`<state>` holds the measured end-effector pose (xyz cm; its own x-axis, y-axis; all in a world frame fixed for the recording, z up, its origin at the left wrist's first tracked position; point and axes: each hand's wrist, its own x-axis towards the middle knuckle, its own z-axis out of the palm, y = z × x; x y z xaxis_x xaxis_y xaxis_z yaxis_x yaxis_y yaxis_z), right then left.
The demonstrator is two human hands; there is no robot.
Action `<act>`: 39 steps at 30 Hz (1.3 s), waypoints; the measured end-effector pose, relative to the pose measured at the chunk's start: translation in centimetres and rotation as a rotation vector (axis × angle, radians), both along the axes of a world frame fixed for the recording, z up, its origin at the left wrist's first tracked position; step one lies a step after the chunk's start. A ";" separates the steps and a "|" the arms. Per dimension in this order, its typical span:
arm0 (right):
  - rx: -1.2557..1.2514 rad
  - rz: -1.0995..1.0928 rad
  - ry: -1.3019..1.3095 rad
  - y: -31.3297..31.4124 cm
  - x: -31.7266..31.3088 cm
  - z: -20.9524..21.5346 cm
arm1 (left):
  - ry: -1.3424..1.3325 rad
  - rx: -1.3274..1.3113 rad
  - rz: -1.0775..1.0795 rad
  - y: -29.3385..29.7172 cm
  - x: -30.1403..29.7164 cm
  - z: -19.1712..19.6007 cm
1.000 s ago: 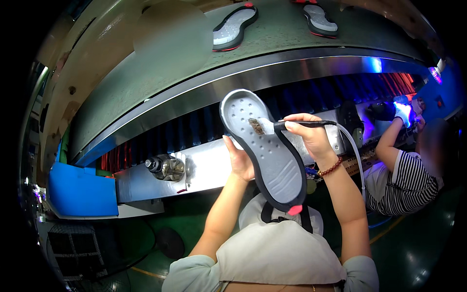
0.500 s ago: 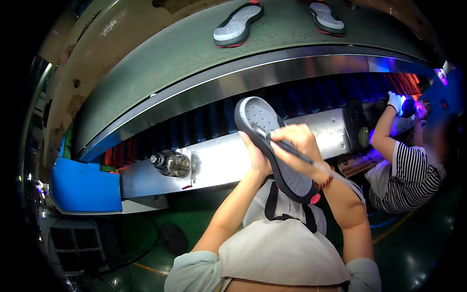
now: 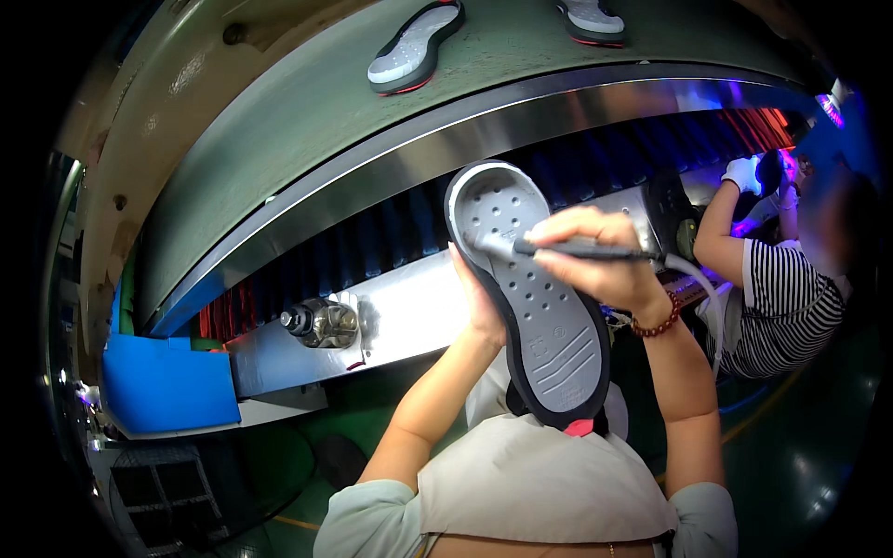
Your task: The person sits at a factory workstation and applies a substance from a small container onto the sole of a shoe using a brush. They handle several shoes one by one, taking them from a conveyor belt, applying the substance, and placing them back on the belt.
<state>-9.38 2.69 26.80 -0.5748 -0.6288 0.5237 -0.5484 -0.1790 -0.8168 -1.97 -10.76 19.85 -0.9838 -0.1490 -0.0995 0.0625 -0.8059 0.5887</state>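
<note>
Grey sole (image 3: 558, 358), small moulded marks (image 3: 539, 346), hands (image 3: 616, 274) holding sole, brush (image 3: 526, 247)

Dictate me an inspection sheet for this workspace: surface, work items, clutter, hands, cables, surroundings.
Surface: green surface carrying two more soles; metal ledge nearer the person.
Work items: grey-and-black shoe sole; black-handled brush, its blurred tip over the dimpled area.
Clutter: dark-capped bottle on the ledge.
Hands: left hand holds the sole's edge; right hand grips the brush.
Cables: pale tube from the brush's rear end.
Surroundings: co-worker in stripes at right.
</note>
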 end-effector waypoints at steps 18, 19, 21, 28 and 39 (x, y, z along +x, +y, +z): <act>0.049 0.126 -0.401 2.3 0.8 -1.2 | 0.381 -0.030 0.165 -2.7 -2.9 2.1; 0.073 0.164 -0.262 2.5 1.1 -1.2 | 0.448 -0.036 0.135 -3.2 -3.1 2.2; 0.129 0.291 -0.134 3.1 1.6 -0.8 | 0.490 -0.004 0.131 -3.5 -2.7 3.1; 0.163 0.196 -0.193 3.8 2.0 -1.0 | 0.393 -0.061 0.361 -5.2 -3.5 3.5; 0.178 0.214 -0.153 5.4 2.5 -2.0 | 0.298 -0.137 0.436 -6.8 -3.4 3.9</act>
<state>-6.90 8.11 24.80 -0.4831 -0.8180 0.3122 -0.3818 -0.1241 -0.9159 -5.40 -17.58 23.74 -0.8107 -0.5412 0.2231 0.5538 -0.5856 0.5920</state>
